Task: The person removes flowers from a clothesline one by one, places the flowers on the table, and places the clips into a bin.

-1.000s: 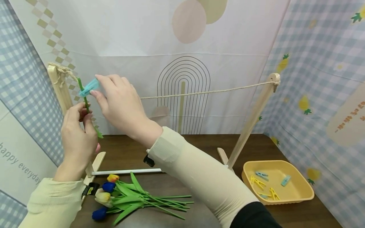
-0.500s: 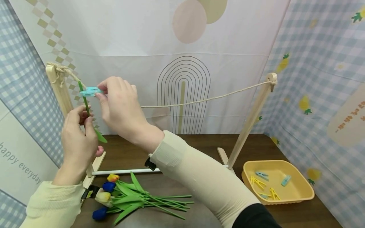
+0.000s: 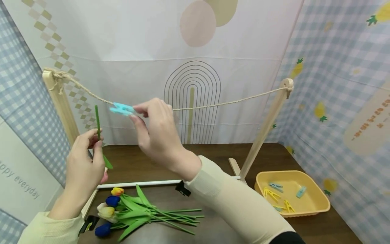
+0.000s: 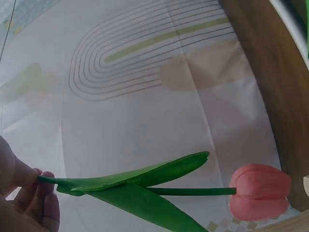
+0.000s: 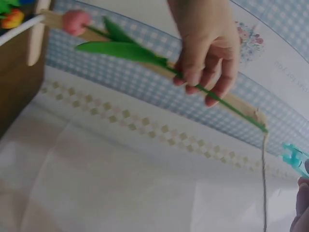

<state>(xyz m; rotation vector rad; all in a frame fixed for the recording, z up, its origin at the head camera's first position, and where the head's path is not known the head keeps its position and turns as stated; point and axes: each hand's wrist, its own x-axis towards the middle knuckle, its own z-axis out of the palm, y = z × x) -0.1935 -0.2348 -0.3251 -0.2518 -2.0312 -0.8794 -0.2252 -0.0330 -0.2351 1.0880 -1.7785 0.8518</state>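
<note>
My left hand [image 3: 86,159] pinches the green stem of a pink tulip [image 4: 260,191]. The flower hangs head down, its bare stem end [image 3: 96,117] pointing up just below the rope [image 3: 88,93]. With thumb and fingers my right hand [image 3: 161,132] holds a light blue clothespin [image 3: 122,109] by its handle end. In the head view the clothespin overlaps the rope; in the right wrist view the clothespin [image 5: 293,157] appears beside the rope [image 5: 264,188], apart from it and from the stem. Most of the tulip's head is behind the left hand in the head view.
The rope runs between a left wooden post [image 3: 59,101] and a right wooden post [image 3: 265,128], joined low by a white rod [image 3: 140,184]. Several tulips [image 3: 134,211] lie on the table in front. A yellow basket [image 3: 320,203] with several clothespins stands at the right.
The clothespin has come away from the stem and moved right and down with my right hand. The left hand has lowered the tulip slightly to the right. The rope sags freely.
</note>
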